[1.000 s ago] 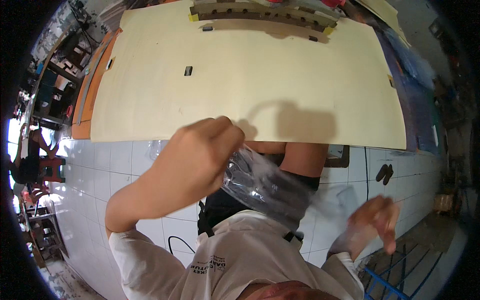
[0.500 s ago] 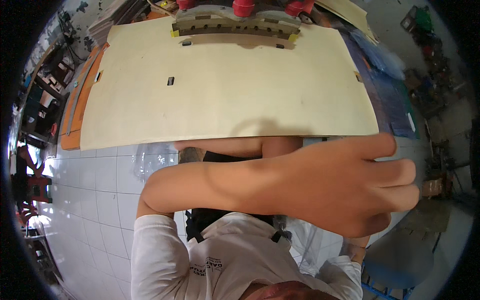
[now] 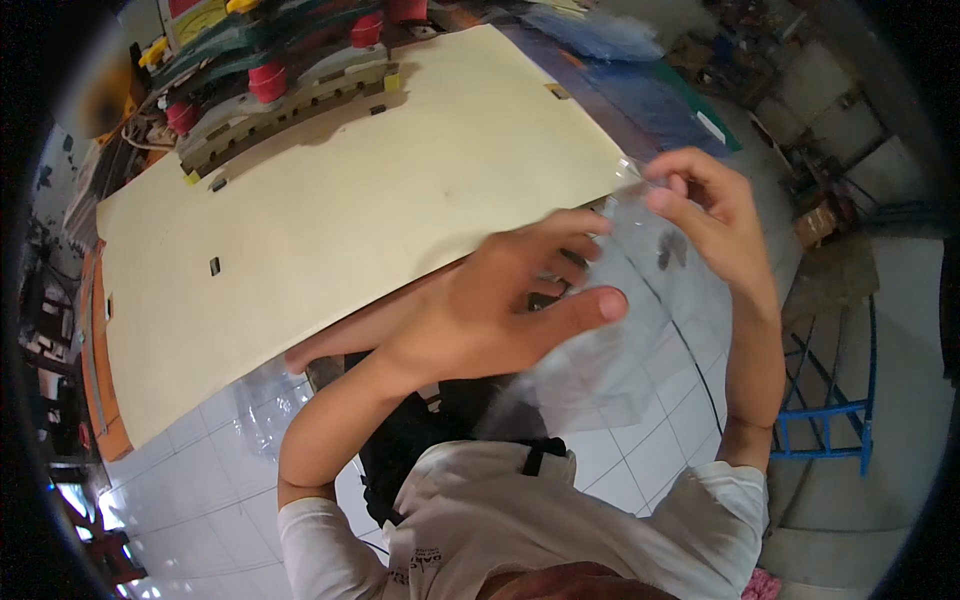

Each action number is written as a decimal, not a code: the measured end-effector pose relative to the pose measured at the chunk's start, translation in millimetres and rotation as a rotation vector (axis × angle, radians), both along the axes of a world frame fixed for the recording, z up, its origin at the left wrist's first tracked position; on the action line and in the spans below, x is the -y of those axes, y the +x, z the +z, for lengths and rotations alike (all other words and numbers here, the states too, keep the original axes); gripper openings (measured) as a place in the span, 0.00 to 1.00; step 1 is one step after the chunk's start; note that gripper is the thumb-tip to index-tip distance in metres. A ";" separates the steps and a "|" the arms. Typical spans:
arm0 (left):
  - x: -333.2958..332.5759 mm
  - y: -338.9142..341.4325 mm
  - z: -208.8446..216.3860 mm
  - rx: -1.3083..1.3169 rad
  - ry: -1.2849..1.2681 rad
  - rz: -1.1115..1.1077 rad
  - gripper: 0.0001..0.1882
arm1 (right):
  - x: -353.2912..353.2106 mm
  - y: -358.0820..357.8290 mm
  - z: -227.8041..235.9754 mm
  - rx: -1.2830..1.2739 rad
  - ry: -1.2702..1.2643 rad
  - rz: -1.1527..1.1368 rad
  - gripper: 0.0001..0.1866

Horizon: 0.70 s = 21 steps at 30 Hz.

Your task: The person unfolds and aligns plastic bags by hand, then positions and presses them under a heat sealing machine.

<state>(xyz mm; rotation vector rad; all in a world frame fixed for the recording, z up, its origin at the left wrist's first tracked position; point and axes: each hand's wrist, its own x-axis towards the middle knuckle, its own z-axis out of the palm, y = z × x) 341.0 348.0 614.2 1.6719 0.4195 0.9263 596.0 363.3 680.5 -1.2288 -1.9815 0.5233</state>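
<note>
My right hand (image 3: 710, 215) is raised past the right corner of a large cream board (image 3: 330, 220). Thumb and fingers pinch the upper edge of a clear plastic sheet or bag (image 3: 600, 385), which hangs down beside my lap; I cannot tell which of the two it is. In front of my body, my left hand (image 3: 500, 295) hovers beside the plastic, slightly blurred. Its fingers are spread, the thumb points right, and nothing shows in its grasp.
At the far left, a machine with red cylinders and a metal bar (image 3: 290, 110) stands over the board. More clear plastic (image 3: 265, 405) hangs below the near edge. A blue metal frame (image 3: 835, 415) stands on the floor at right. Blue sheeting (image 3: 640, 90) lies beyond the board.
The view has turned to the right. My left hand has drawn back from the far right and opened. My right hand, hidden before, now shows, pinching the clear plastic.
</note>
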 end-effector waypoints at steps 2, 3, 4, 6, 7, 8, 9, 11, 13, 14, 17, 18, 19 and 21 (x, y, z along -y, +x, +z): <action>-4.1 -7.6 7.3 -0.209 0.052 0.219 0.26 | -3.0 -22.1 -1.9 -0.044 -0.046 -0.009 0.10; -4.4 -11.7 7.9 -0.199 0.137 0.334 0.22 | -4.9 -31.1 -2.9 -0.088 -0.097 -0.007 0.09; -8.7 -18.2 5.5 -0.202 0.145 0.343 0.22 | -6.6 -38.1 -4.4 -0.091 -0.090 0.002 0.09; -17.4 -36.3 0.0 -0.241 0.132 0.411 0.15 | -10.0 -53.8 -10.4 -0.055 -0.164 0.015 0.10; -15.8 -46.9 1.6 -0.209 0.113 0.425 0.10 | -10.1 -64.4 -9.3 -0.038 -0.139 0.040 0.09; -13.3 -57.5 8.4 -0.217 0.113 0.443 0.10 | -15.8 -70.8 -12.7 -0.044 -0.139 0.058 0.09; -11.4 -67.8 14.9 -0.268 0.070 0.423 0.09 | -22.2 -76.3 -17.8 0.014 0.072 0.193 0.10; -11.3 -86.4 14.2 -0.313 0.063 0.382 0.09 | -33.3 -92.0 -25.0 0.067 0.363 0.379 0.11; -13.5 -102.5 9.1 -0.367 0.100 0.397 0.09 | -39.6 -111.8 -39.0 -0.094 0.190 0.427 0.12; -14.1 -108.7 7.1 -0.412 0.139 0.392 0.09 | -42.2 -119.1 -45.4 -0.240 0.012 0.454 0.12; -14.4 -121.1 9.0 -0.527 0.073 0.446 0.10 | -49.8 -137.2 -55.5 -0.311 -0.195 0.471 0.12; -14.9 -123.0 8.2 -0.536 0.066 0.452 0.10 | -53.3 -142.0 -61.7 -0.345 -0.212 0.454 0.11; -14.2 -123.7 6.8 -0.527 0.083 0.500 0.11 | -57.1 -144.7 -67.7 -0.348 -0.193 0.459 0.12; -9.8 -124.2 5.2 -0.533 0.087 0.557 0.12 | -57.8 -153.4 -70.8 -0.370 -0.232 0.431 0.12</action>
